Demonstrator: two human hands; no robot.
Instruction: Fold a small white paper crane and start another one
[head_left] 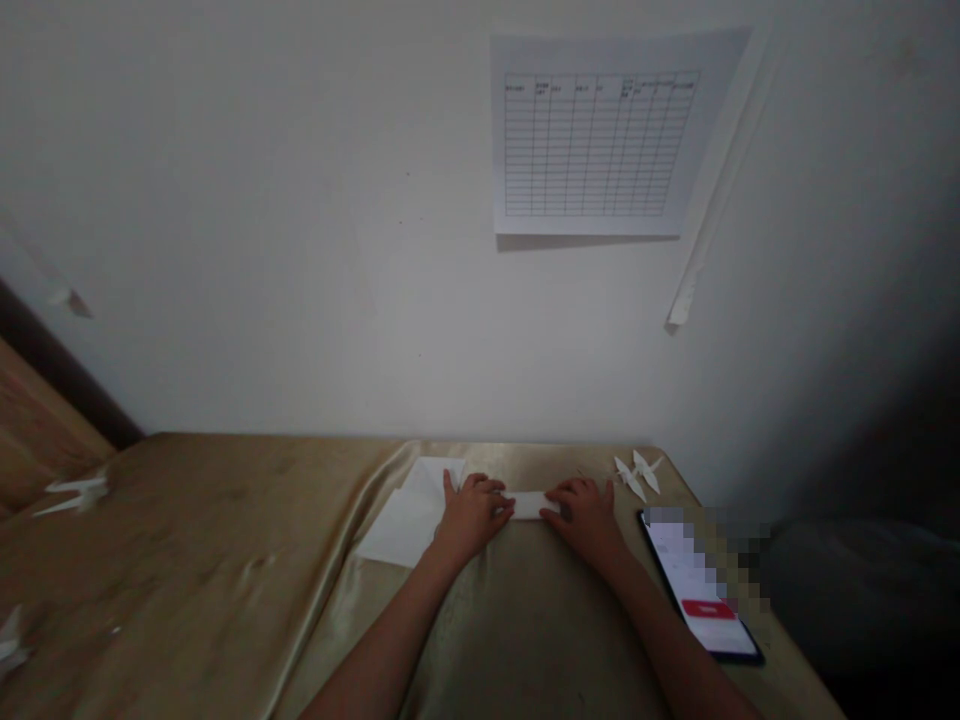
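A narrow folded strip of white paper (531,504) lies on the tan cloth-covered table (225,560). My left hand (472,512) rests on its left end with the fingers curled and pressed down. My right hand (585,510) presses on its right end, fingers bent over the paper. A stack of white paper sheets (409,515) lies just left of my left hand, partly under it.
Two small folded paper cranes (637,473) sit at the table's far right. A phone (701,590) with a lit screen lies right of my right arm. More paper cranes (75,492) lie far left. A printed grid sheet (596,140) hangs on the wall.
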